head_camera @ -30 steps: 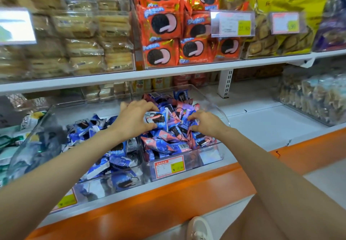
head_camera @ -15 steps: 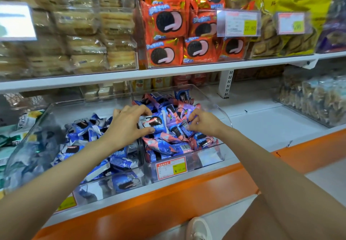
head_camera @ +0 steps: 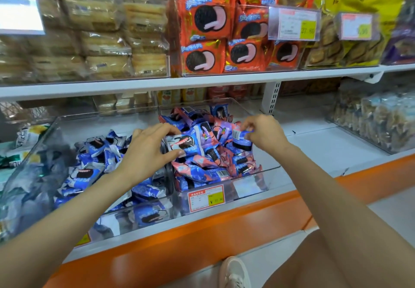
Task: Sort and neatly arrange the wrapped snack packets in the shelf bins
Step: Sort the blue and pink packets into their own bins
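Grips a blue-white packet (head_camera: 183, 145) in the left hand (head_camera: 146, 150), thumb under its near edge, fingers curled over the top. Holds it just above the divider (head_camera: 170, 175), at the left edge of the heap in the right bin (head_camera: 249, 186). Pinches a blue packet (head_camera: 242, 135) in the right hand (head_camera: 263, 133), thumb and fingertips closed on its upper edge, the other fingers curled in.

Differs from a second ago on both sides. Then only lay over the blue-white packet with the left fingers; now clamps it and tilts it up. Then dug low into the heap with the right hand; now stands above it, with the blue packet lifted clear of its neighbours.

Reads as picking out strays. Shows mostly pink packets (head_camera: 197, 167) in the right bin with blue ones mixed in, and only blue in the left bin (head_camera: 85, 128). Points, most likely, to carrying both held packets left across the divider and laying them flat there.

Leaves much undone: a third packet (head_camera: 221, 110), blue, upright at the back of the right bin, more blue among the pink, and the left bin itself a loose jumble. Risks snagging neighbours on the crinkled wrappers.
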Demonstrator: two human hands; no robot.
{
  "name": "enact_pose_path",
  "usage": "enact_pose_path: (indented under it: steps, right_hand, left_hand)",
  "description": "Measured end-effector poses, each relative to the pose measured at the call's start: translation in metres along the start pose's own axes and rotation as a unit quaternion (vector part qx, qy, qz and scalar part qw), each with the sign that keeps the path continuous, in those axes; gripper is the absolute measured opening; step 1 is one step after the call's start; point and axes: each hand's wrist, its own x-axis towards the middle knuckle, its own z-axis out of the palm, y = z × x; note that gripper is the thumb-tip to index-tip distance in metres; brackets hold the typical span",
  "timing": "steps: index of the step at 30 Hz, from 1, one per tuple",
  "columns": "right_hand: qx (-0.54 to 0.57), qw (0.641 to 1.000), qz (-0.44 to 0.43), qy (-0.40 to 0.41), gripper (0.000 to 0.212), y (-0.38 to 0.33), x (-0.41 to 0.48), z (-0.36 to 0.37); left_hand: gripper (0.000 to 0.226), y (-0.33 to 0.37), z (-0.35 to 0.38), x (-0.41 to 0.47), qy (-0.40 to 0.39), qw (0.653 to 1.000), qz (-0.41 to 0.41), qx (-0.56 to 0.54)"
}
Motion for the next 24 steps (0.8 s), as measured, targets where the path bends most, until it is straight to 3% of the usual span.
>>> enact_pose_path:
  steps: [2,4,7,9,16,20,24]
  right_hand:
    - [-0.055,0.998,-0.024,-0.023,0.018,0.001,-0.003,-0.004]
    - [-0.039,0.996,-0.065,-0.038,0.013,-0.006,-0.007,-0.005]
    - [0.174,0.974,-0.101,-0.105,0.019,-0.028,-0.018,-0.002]
    - [0.219,0.954,-0.126,-0.159,0.024,-0.042,-0.026,0.006]
    - [0.025,0.964,-0.218,-0.153,0.039,-0.059,-0.027,0.028]
    - [-0.088,0.966,-0.218,-0.108,0.051,-0.060,-0.025,0.036]
    - [-0.126,0.970,-0.196,-0.073,0.044,-0.049,-0.020,0.039]
  left_hand:
    - [0.037,0.003,0.000,-0.001,0.026,0.999,-0.005,-0.019]
    - [0.035,0.006,-0.002,0.000,0.049,0.998,-0.020,-0.039]
    - [0.034,0.007,-0.005,-0.001,0.075,0.996,-0.040,-0.038]
    - [0.033,0.005,-0.007,-0.002,0.089,0.994,-0.057,-0.032]
    - [0.028,0.004,-0.009,-0.005,0.106,0.990,-0.081,-0.039]
    - [0.030,0.002,-0.007,-0.004,0.071,0.992,-0.073,-0.080]
    - [0.036,0.002,-0.008,-0.004,0.048,0.988,-0.100,-0.107]
